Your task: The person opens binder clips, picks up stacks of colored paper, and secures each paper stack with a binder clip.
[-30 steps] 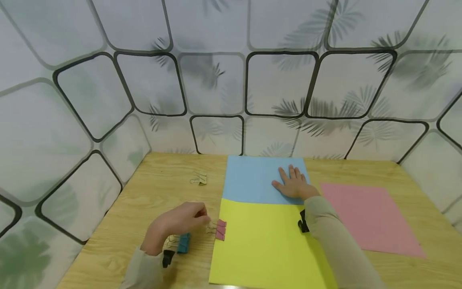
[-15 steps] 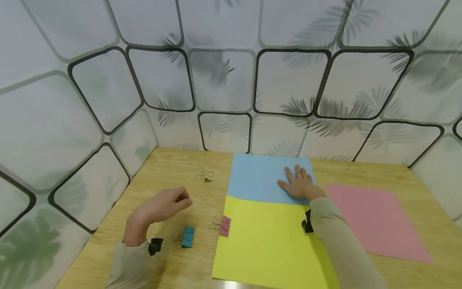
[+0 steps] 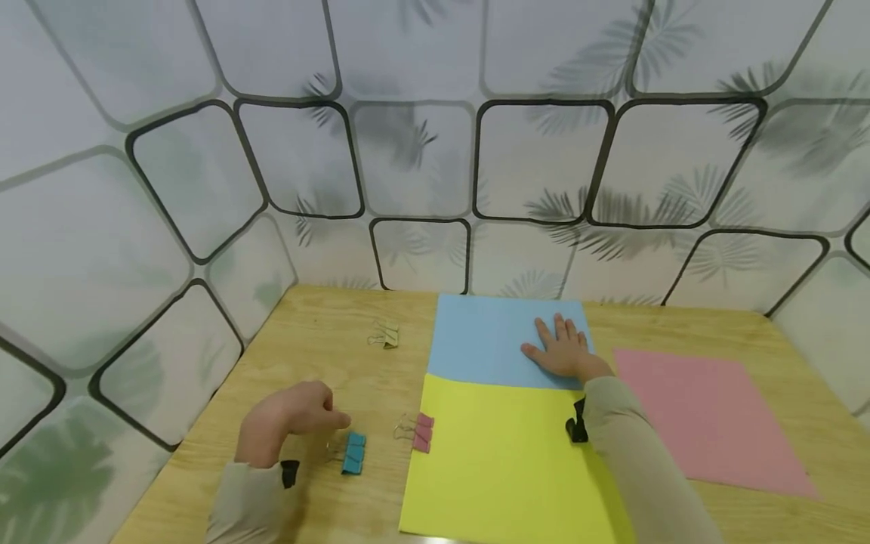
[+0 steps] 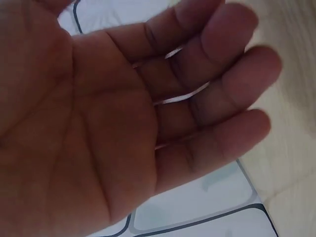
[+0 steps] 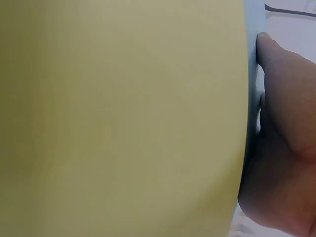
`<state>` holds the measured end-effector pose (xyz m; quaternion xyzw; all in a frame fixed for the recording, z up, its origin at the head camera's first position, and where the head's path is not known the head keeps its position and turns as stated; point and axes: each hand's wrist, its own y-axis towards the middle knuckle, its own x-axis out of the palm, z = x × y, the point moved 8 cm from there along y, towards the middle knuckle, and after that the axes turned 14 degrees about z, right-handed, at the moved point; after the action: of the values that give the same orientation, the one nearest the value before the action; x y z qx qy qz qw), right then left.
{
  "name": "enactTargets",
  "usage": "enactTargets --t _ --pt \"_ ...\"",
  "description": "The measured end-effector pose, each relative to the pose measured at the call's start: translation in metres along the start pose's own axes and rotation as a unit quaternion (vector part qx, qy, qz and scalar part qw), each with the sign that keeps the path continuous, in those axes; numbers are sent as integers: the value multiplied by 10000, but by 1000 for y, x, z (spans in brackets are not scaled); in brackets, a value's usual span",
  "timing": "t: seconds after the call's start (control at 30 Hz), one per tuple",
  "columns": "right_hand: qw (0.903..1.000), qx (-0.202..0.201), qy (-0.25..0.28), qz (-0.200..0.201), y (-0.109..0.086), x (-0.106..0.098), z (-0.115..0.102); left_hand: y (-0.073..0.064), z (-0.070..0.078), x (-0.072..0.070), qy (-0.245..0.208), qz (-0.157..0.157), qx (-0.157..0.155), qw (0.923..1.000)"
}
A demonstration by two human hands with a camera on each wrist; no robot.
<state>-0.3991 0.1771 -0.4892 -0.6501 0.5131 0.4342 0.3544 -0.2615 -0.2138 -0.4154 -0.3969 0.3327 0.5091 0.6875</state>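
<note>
In the head view my right hand (image 3: 560,350) lies flat on the blue sheet (image 3: 476,332), fingers spread. The yellow sheet (image 3: 496,453) meets the blue one along a slightly curved edge. Clamped on the left margin of the yellow sheet is a pink binder clip (image 3: 423,433), its wire handles pointing left. My left hand (image 3: 292,415) hovers just above and left of a teal binder clip (image 3: 353,454) on the table. Its fingers bend loosely, and the palm (image 4: 103,128) holds nothing in the left wrist view.
A gold-coloured binder clip (image 3: 387,335) rests on the wooden table (image 3: 326,332) farther back. To the right lies a pink sheet (image 3: 714,423). A patterned cloth (image 3: 530,159) surrounds the back and sides of the table.
My left hand has drawn away from the pink clip to the left, then lowered beside the teal clip. My right hand stays on the blue sheet. The head view has shifted slightly.
</note>
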Motion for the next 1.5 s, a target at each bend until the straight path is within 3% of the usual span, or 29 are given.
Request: enactTargets --t 0.07,0.3,0.5,0.63,0.77,0.83,0.9,0.97,1.07,1.17,1.27,1.43,1.5 --pt "10000 23 -5 -4 -1 0 -3 -3 -4 4 9 -201 -8 9998" --pt "10000 -35 22 62 1 4 -5 -12 -12 21 -189 -843 -476 9951" --pt "9999 -51 -85 82 0 10 -4 -11 -6 29 -658 -1177 202 9907" --pt "9999 70 -46 132 -4 3 -4 -5 0 28 -741 -1120 732 9882" --pt "9998 89 -61 141 -6 -2 -2 0 1 20 -805 -851 862 9894" --pt "9999 48 -43 159 -6 -2 -2 3 0 12 -1075 -643 860 9884" --pt "9998 24 -26 178 -6 -2 -2 5 0 2 -1557 -407 913 9827" --pt "9998 26 -15 191 -6 -2 -2 7 1 -6 -2264 -214 987 9688" --pt "9997 45 4 237 -5 -2 -2 9 6 -16 -3292 -97 1191 9367" --pt "9996 54 25 282 -2 -2 -1 11 15 -20 -3934 -40 1340 9096" --pt "9997 52 0 246 2 0 2 17 19 -19 -4429 90 1108 8896" --pt "9999 25 -148 74 7 4 12 27 20 -13 -5306 297 310 8465" --pt "9999 -5 -132 18 8 0 12 30 21 -10 -5483 339 70 8356"
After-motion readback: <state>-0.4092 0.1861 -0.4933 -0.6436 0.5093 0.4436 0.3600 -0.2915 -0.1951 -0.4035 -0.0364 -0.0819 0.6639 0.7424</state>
